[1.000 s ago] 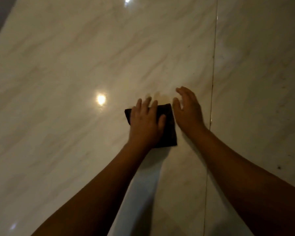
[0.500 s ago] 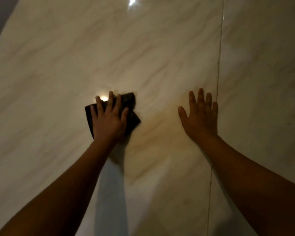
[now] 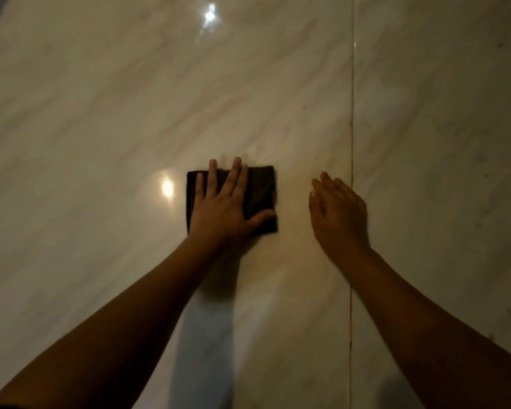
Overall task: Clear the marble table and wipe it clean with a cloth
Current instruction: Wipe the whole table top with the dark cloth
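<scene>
Gleaming veined marble (image 3: 106,119), square dark cloth (image 3: 261,191)

I see bare marble worktop (image 3: 101,113) on every side of the hands: wide to the left, far ahead, and to the right past the thin seam (image 3: 351,113) that runs front to back. The only thing lying on it is the folded dark cloth (image 3: 260,196), flat under my left hand (image 3: 222,211). My right hand (image 3: 340,214) is near it, just left of the seam, with a strip of open marble between cloth and hand. Both forearms cross the near part of the worktop, leaving a bare lane between them.
</scene>
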